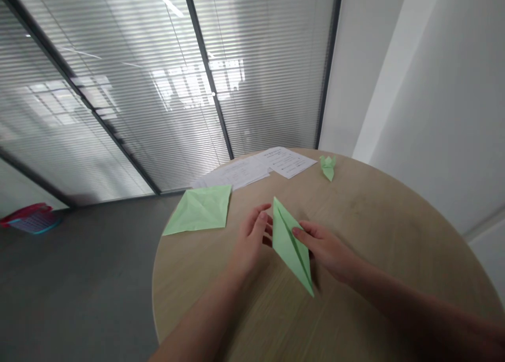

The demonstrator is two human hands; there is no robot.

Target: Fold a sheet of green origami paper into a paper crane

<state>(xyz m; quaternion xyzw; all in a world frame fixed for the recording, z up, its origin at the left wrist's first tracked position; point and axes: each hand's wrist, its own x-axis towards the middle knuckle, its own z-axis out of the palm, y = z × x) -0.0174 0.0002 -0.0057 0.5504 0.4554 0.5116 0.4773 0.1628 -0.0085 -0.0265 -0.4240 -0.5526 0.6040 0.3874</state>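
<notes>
My right grip (324, 245) pinches folded diamond (287, 240), left grip (251, 237) loosely spread beside it; creased square (202, 209) left, papers (284, 162), origami (327, 167) beyond.

Both forearms reach in from below; left hand (256, 235) upright, fingers curled, right hand (321, 246) pinching, thumb on top.

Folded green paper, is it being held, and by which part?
Yes: the right hand grips the folded green paper by its right edge, thumb on top. The left hand is near its left edge; whether it touches, I can't tell.
</notes>
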